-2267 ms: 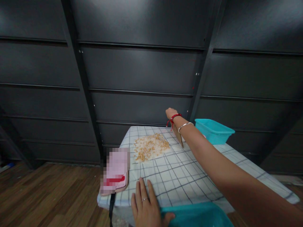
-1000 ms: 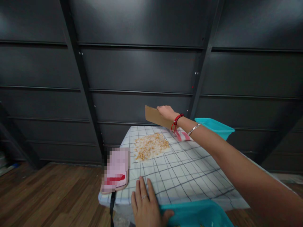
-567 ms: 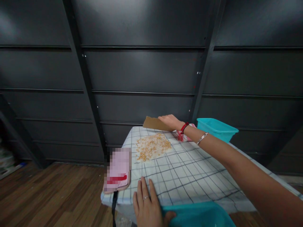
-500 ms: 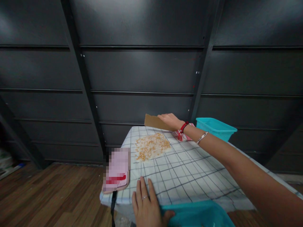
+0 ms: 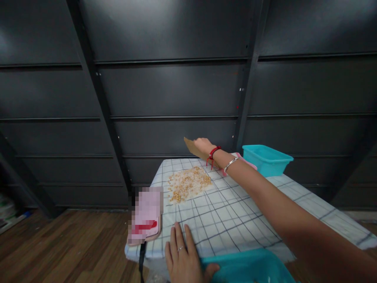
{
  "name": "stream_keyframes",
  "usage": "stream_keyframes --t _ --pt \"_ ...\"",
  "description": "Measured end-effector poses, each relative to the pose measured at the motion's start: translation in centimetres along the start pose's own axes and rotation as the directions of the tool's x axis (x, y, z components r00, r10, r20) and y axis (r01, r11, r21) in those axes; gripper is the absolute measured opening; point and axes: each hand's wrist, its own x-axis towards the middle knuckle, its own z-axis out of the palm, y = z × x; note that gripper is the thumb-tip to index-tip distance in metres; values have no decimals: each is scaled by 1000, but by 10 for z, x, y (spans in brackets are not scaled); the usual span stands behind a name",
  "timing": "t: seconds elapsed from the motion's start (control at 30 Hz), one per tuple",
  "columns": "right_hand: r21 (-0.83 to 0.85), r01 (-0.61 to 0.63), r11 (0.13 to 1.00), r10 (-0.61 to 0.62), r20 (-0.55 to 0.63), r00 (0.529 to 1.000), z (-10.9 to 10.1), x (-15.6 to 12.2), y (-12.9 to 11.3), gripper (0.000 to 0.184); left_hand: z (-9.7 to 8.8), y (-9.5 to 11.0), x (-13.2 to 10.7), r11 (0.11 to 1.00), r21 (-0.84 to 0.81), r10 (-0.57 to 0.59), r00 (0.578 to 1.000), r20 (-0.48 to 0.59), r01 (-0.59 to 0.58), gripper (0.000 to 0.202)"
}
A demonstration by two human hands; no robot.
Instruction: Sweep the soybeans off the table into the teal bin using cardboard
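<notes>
My right hand (image 5: 203, 146) reaches over the far end of the table and grips a brown piece of cardboard (image 5: 191, 145), held up behind a flat pile of tan and white grains (image 5: 188, 183) on the checked cloth. My left hand (image 5: 184, 259) lies at the near table edge, fingers flat on the cloth and thumb against the rim of a teal tub (image 5: 250, 269).
A second teal tub (image 5: 266, 159) stands at the table's far right. A pink phone-like object (image 5: 145, 218) lies on the near left corner. Something pink (image 5: 244, 161) shows behind my right forearm. Dark metal panels (image 5: 176, 90) close off the back; wooden floor (image 5: 67, 247) lies to the left.
My right hand lifted the cardboard from the right side of the grains, swung it up and over behind the pile, and now tilts it more on edge. My left hand has stayed put.
</notes>
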Motion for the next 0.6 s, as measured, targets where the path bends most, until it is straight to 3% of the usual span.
stream_keyframes --t 0.37,0.6 --pt "135 70 988 -56 -105 993 -12 3 -39 33 3 -3 1 999 -51 -18 1000 21 19 85" --pt "190 -29 981 50 -108 993 -19 -3 -30 31 18 -12 -2 997 -70 33 999 17 -32 88"
